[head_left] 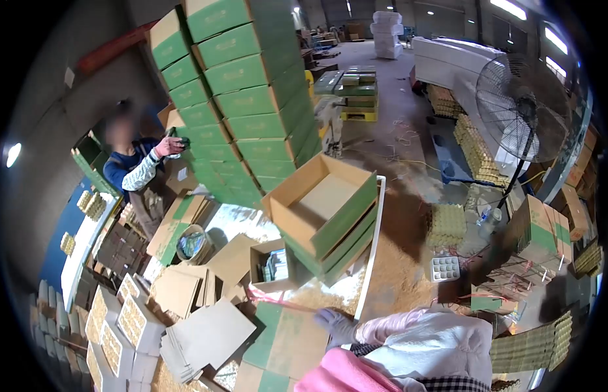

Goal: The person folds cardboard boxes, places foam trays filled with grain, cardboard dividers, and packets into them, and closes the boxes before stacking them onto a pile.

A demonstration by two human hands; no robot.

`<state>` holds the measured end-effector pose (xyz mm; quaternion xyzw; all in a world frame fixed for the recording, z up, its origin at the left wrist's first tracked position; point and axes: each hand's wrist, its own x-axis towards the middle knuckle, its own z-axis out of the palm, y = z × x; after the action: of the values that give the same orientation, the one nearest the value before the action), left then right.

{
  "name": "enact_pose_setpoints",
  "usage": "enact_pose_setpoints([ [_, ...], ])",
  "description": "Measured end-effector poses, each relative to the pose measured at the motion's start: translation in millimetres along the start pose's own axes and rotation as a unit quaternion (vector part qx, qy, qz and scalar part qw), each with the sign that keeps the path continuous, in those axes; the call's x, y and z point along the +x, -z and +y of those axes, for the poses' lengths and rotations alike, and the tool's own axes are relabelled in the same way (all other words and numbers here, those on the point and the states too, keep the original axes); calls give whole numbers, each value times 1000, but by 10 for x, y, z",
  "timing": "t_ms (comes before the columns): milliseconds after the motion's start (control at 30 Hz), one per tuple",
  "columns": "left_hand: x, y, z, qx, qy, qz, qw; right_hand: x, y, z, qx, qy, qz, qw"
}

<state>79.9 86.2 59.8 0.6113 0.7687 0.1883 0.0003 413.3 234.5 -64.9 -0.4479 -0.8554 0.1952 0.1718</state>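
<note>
My right hand (337, 327), in a pale grey-purple glove, reaches in from the lower right below a pink sleeve (392, 325). Its fingers look spread and lie on or just above a flat green-and-brown cardboard carton (287, 341); whether they press on it I cannot tell. A pink-red strap (278, 299) runs across the carton's far edge, close to the fingertips. Beyond it stands a stack of green cartons, an open empty tray-like carton (320, 196) on top. A small open box (272, 266) holding packets sits to the left. My left hand is out of sight.
Tall stacked green cartons (245, 98) rise ahead, with a co-worker (131, 163) beside them. Loose cardboard sheets (209, 336) and white foam boxes (117, 333) lie left. A standing fan (525, 108), egg trays (445, 225) and cartons occupy the right.
</note>
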Motion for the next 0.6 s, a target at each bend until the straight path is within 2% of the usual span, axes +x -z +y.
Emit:
enact_pose_setpoints([
  [33, -36, 33, -29, -2, 3, -2, 1000, 13, -46, 67, 55, 6, -9, 998],
  [267, -199, 116, -231, -6, 9, -12, 1000, 315, 1085, -633, 95, 89, 42, 991],
  [333, -225, 147, -270, -6, 9, -16, 1000, 526, 1378, -916, 207, 66, -1, 976],
  [400, -256, 178, -341, -7, 7, -20, 1000, 793, 1621, -1253, 229, 93, 13, 969],
  [467, -234, 252, -455, -20, 10, -31, 999, 1083, 1815, -1599, 309, 187, 3, 932],
  [533, -140, 338, -677, -44, 21, -47, 998, 1502, 1773, -1792, 389, 157, -190, 888],
  [600, -9, 339, -966, -61, 34, -53, 996, 1992, 1222, -1606, 478, 133, -229, 838],
])
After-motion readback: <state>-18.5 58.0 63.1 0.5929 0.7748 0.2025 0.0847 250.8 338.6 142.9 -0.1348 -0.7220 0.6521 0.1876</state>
